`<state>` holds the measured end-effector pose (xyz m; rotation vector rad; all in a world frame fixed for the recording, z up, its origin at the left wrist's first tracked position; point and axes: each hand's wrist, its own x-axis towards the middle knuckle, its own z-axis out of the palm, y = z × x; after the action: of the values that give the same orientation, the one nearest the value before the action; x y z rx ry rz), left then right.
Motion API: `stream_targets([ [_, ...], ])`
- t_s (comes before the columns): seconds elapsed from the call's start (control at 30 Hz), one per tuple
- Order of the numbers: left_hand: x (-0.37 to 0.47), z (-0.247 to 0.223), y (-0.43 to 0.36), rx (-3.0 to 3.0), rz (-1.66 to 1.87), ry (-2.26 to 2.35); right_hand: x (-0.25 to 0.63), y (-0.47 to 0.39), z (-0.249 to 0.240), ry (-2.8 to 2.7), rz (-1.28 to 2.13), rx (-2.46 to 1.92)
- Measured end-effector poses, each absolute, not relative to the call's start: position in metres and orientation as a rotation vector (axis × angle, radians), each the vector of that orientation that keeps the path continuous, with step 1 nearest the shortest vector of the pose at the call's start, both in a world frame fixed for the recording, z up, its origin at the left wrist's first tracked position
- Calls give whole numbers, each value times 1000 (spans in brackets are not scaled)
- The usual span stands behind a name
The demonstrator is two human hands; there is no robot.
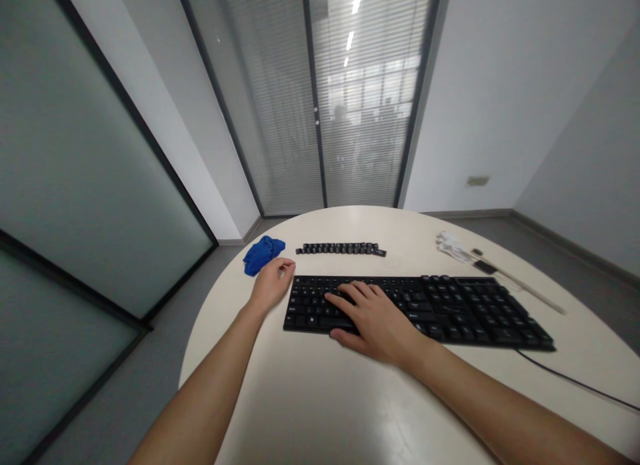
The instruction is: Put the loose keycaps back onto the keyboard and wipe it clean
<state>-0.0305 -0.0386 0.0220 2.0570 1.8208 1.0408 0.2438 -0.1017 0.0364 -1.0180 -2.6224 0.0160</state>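
Observation:
A black keyboard [463, 308] lies across the round table, its top strip at the left looking lower than the keys in front. My right hand [370, 318] rests on its left half, fingers spread over the keys and thumb at the front edge. By the keyboard's back left corner is my left hand [273, 281], fingers curled and thumb and fingertips close together; whatever may be between them is too small to make out. Just behind that hand sits a crumpled blue cloth [263, 253]. Several loose black keycaps [343, 248] stand lined up in rows beyond the keyboard.
At the right of the pale table [305, 398] lie a whitish crumpled item [451, 246], a small black object [485, 267] and a thin pale stick [533, 290]. A black cable [575, 380] runs off the keyboard's front right. Glass panels and walls surround the table.

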Motion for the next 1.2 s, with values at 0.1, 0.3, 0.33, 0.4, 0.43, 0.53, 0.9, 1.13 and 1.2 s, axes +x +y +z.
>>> stream_targets([
  [0.1,-17,30,-46,2180,1064,1698,244,-102,36,-2608,33,-1008],
  [0.3,29,50,-83,2473,899,1351,258,-89,47,-2556,197,-851],
  [0.33,35,51,-89,2527,837,1285,262,-85,51,-2538,197,-849],
  [0.4,45,51,-98,2614,659,1207,271,-78,57,-2536,127,-895],
  [0.43,48,50,-102,2643,563,1187,276,-75,58,-2528,75,-943],
  [0.53,53,47,-106,2685,346,1184,289,-68,56,-2481,-60,-1100],
  [0.9,44,48,-99,2631,119,1188,313,-56,41,-2403,-21,-1346],
  [1.13,32,58,-99,2507,57,1213,315,-14,56,-2222,-13,-1932],
  [1.2,33,60,-100,2495,42,1208,312,-1,59,-2216,-55,-1979],
])
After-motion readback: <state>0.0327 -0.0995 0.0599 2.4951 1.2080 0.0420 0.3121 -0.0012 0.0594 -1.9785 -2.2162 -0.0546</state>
